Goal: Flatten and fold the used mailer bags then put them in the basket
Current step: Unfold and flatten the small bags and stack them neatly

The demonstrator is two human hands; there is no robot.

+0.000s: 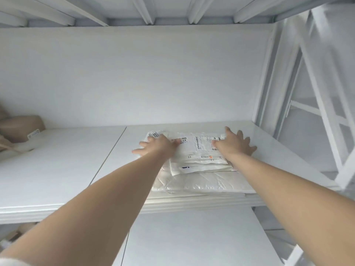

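A stack of white mailer bags (199, 175) lies flat on a white shelf (57, 169), right of its middle. The top bag (196, 144) carries printed shipping labels. My left hand (155, 145) rests flat on the stack's far left corner with fingers spread. My right hand (236, 144) lies flat on the far right corner, fingers spread too. Both arms reach forward over the stack. No basket is in view.
Brown paper parcels (19, 129) sit at the shelf's far left. A white wall stands behind the shelf and white beams run overhead. A white metal frame (326, 112) rises on the right. A lower shelf (192, 237) shows beneath, with cardboard at lower left.
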